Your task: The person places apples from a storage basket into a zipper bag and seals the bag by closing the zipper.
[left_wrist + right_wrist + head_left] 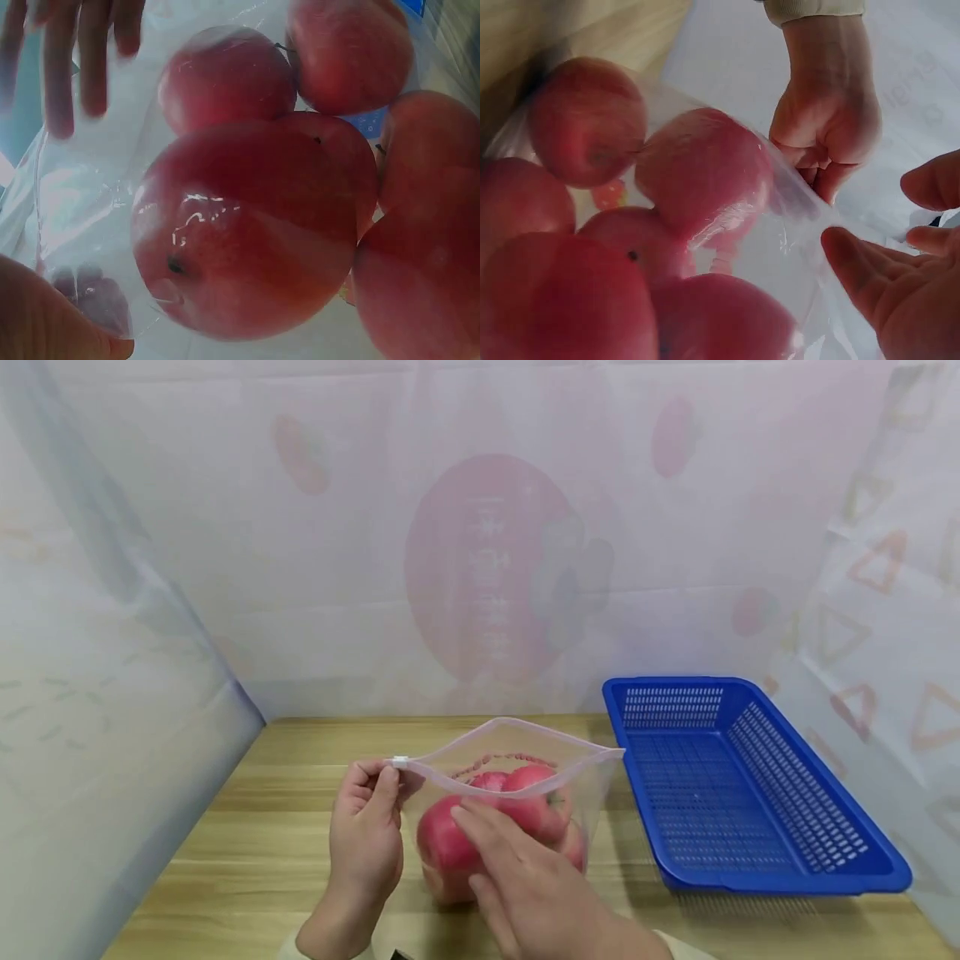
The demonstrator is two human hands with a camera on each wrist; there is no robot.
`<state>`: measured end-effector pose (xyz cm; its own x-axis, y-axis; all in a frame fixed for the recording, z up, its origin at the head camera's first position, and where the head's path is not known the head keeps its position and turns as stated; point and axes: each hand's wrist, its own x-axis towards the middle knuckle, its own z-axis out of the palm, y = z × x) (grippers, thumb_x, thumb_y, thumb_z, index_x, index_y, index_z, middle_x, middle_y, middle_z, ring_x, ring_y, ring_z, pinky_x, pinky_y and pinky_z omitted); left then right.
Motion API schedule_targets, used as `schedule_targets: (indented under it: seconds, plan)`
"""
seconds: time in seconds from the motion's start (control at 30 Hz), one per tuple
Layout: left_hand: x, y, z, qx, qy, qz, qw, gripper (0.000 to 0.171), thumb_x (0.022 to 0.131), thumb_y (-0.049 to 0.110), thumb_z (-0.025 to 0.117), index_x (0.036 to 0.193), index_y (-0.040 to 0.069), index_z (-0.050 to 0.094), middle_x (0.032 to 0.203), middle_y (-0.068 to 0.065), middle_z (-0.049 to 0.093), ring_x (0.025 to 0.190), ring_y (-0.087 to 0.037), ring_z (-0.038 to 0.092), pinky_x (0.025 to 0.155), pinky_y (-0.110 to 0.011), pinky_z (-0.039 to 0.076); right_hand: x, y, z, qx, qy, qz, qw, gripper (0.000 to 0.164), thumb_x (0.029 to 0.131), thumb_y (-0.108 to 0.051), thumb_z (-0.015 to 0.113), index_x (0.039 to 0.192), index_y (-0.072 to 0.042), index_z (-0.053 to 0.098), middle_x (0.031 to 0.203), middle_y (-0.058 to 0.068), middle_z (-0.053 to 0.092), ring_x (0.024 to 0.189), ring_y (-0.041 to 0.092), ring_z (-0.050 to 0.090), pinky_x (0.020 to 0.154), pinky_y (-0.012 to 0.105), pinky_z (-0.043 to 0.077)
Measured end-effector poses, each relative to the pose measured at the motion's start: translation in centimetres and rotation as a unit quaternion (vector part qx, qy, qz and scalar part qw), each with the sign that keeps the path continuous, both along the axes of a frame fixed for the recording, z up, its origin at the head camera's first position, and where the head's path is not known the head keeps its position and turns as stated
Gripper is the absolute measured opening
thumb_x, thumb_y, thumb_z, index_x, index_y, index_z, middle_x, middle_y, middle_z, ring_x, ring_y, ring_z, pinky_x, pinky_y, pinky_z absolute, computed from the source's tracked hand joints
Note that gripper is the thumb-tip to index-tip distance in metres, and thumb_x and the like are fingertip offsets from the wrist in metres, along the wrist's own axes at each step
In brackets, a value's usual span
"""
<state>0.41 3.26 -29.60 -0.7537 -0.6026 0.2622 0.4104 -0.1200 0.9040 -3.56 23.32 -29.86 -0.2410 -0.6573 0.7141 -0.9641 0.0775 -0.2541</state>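
A clear slider zip bag (600, 777) with a pink zip edge stands on the table, its mouth gaping. Several red apples (442, 835) fill it, also large in the left wrist view, where one apple (247, 232) is nearest. My left hand (367, 835) pinches the bag's top left corner, right at the white slider (401, 762). In front of the bag is my right hand (532, 877), its fingers extended and overlapping the apples in the head view. The right wrist view shows the right hand's fingers (855, 270) beside the bag's plastic, thumb spread apart.
To the right of the bag sits a blue plastic basket (720, 793) with perforated sides. The wooden table (247, 835) ends at a printed cloth (337, 568) at the back, with more cloth hanging on both sides.
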Motion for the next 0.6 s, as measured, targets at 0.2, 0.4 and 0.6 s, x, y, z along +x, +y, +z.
schedule_targets:
  seconds: [0.2,0.4,0.6]
  plan:
    - [0.7,0.7,0.3,-0.033,-0.022,-0.001,0.9992,0.006,0.103,-0.002,0.049,0.100,-0.005,0.054,0.096,-0.010,0.063,0.093,-0.020,0.068,0.090,-0.030,0.052,0.0,-2.5,1.8,-0.016,0.011,-0.057,0.998,0.055,0.091,-0.016,0.065,0.143,-0.009,0.051,0.145,0.010,0.048,0.118,0.024,0.059,0.083,0.043,0.055]
    - [1.1,1.1,0.2,-0.103,-0.006,0.000,0.9947,0.011,0.100,-0.003,0.056,0.103,-0.013,0.056,0.097,-0.014,0.064,0.094,-0.022,0.066,0.089,-0.032,0.053,-1.9,-5.0,2.5,-0.067,0.026,-0.076,0.995,0.033,0.089,-0.014,0.071,0.120,-0.005,0.068,0.129,0.016,0.057,0.112,0.029,0.059,0.091,0.042,0.052]
    - [1.3,1.2,0.3,-0.154,0.016,0.006,0.9879,0.010,0.097,-0.001,0.062,0.101,-0.010,0.064,0.097,-0.014,0.067,0.093,-0.021,0.064,0.086,-0.029,0.053,-3.0,-5.9,2.4,-0.108,0.052,-0.072,0.990,0.009,0.090,-0.017,0.074,0.098,-0.012,0.076,0.121,0.013,0.061,0.113,0.031,0.057,0.092,0.047,0.047]
